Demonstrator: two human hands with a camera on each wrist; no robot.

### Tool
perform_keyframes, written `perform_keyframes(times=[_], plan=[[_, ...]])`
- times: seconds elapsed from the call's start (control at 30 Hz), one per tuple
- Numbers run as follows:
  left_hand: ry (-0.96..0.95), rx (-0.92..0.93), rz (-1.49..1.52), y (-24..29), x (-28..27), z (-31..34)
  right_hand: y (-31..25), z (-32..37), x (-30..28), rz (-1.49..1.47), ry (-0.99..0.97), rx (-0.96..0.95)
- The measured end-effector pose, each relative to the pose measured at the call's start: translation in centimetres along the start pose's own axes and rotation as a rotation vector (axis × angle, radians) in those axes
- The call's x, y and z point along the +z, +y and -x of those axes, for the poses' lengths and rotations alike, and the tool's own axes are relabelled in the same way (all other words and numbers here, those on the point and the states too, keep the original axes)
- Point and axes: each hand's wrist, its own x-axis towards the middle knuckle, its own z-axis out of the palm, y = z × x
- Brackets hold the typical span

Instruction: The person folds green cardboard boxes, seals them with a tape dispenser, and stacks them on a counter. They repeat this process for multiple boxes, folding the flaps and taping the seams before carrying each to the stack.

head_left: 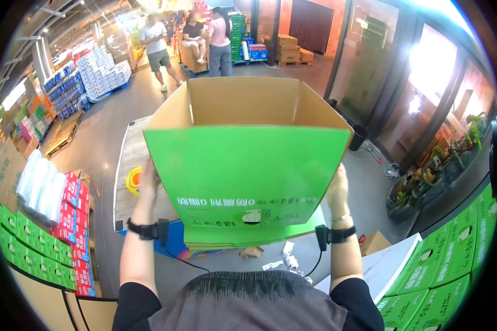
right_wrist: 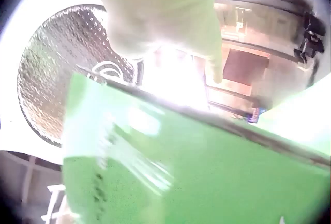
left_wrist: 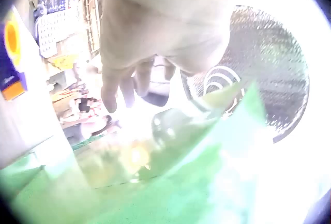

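Observation:
A green carton (head_left: 248,171) with bare brown inner walls stands unfolded in front of me, its printed text upside down. My left hand (head_left: 148,179) is at its left side, fingers extended; in the left wrist view the hand (left_wrist: 160,33) has its fingers stretched out above the green cardboard (left_wrist: 207,182). At the opposite side is my right hand (head_left: 338,190), largely flat along the wall. The right wrist view has this hand (right_wrist: 160,17) just beyond the carton's edge, some fingers hidden in glare. Flat green cardboard sheets (head_left: 215,240) lie stacked under the carton.
A yellow tape roll (head_left: 132,181) is on the left. White scraps (head_left: 290,256) litter the floor near me. Stacked green cartons (head_left: 447,259) stand at right, red cartons (head_left: 78,215) at left. Several people are at the back, including one walking (head_left: 156,47). Glass doors (head_left: 414,83) line the right.

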Motion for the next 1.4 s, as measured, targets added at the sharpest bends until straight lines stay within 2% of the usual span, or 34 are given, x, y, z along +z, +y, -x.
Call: perform_keyframes(times=[0.03, 0.1, 0.13, 0.23, 0.3, 0.37, 0.43, 0.47, 0.57, 0.6, 0.67, 0.7, 0.77, 0.8, 0.87, 0.93, 0.97, 1.07, 1.17, 1.23, 1.27, 1.37, 1.4], plan=[[-0.016, 0.073, 0.167, 3.6, 0.8, 0.7, -2.4, -0.1, 0.3, -0.026, -0.052, -0.027], [-0.25, 0.2, 0.223, 7.6, 2.1, 2.1, -5.6, -0.3, 1.7, -0.142, -0.184, -0.156], [-0.365, 0.257, 0.252, 8.2, 2.4, 2.4, -5.8, -0.8, 2.3, -0.066, -0.2, -0.168], [-0.15, 0.26, -0.293, 6.2, 2.7, 0.0, -5.2, -1.3, 4.1, 0.158, -0.204, -0.186], [-0.12, 0.305, -0.33, 5.7, 2.9, -0.7, -4.6, -1.9, 4.9, 0.297, -0.146, -0.221], [-0.126, 0.368, -0.379, 5.0, 2.6, -0.7, -4.9, -1.4, 5.6, 0.249, -0.088, -0.217], [-0.097, 0.338, -0.256, 5.0, 2.8, 0.6, -4.6, -0.7, 5.4, 0.216, -0.07, -0.197], [-0.083, 0.317, -0.196, 4.9, 2.8, 1.3, -3.8, -0.6, 4.6, 0.3, -0.067, -0.277], [-0.2, 0.31, -0.184, 4.4, 2.3, 2.3, -4.1, 0.7, 4.6, 0.319, -0.145, -0.275], [-0.269, 0.213, -0.156, 4.0, 2.0, 2.7, -4.5, 1.3, 5.2, 0.288, -0.101, -0.24], [-0.4, 0.02, -0.094, 3.4, 1.4, 3.4, -2.7, 2.1, 2.8, 0.258, -0.232, -0.071], [-0.493, 0.014, -0.024, 3.2, 1.5, 3.7, -2.0, 2.4, 1.6, 0.241, -0.297, 0.011], [-0.682, 0.006, 0.116, 3.1, 2.2, 4.2, -3.3, 2.3, 1.5, 0.174, -0.579, 0.129], [-0.841, 0.091, -0.033, 3.3, 1.9, 3.7, -4.0, 2.2, 1.6, 0.137, -0.716, 0.19], [-1.149, 0.256, -0.333, 4.2, 1.3, 2.4, -4.9, 2.4, 1.9, 0.027, -0.763, 0.338], [-1.197, 0.076, -0.492, 5.1, 1.4, 2.6, -5.6, 2.4, 2.0, -0.005, -0.808, 0.492], [-1.217, -0.003, -0.579, 5.5, 1.5, 2.5, -5.4, 2.3, 1.6, 0.018, -0.819, 0.469], [-1.209, -0.128, -0.426, 6.0, 1.7, 1.9, -4.1, 1.7, 0.6, 0.056, -0.833, 0.39], [-1.156, -0.12, -0.352, 4.4, 1.7, 2.0, -3.6, 2.0, 1.0, 0.053, -0.819, 0.356], [-1.186, -0.053, -0.354, 4.5, 1.6, 2.2, -3.6, 2.5, 1.5, 0.084, -0.83, 0.375], [-1.203, -0.022, -0.355, 4.8, 1.6, 2.1, -4.0, 0.9, 1.1, 0.395, -1.105, 0.146], [-1.32, 0.013, -0.667, 6.4, 2.3, 2.5, -5.2, 0.5, 1.3, 0.61, -1.251, 0.148], [-1.431, 0.203, -0.81, 5.7, 1.9, 2.3, -5.6, 0.3, 1.7, 0.668, -1.303, 0.127]])
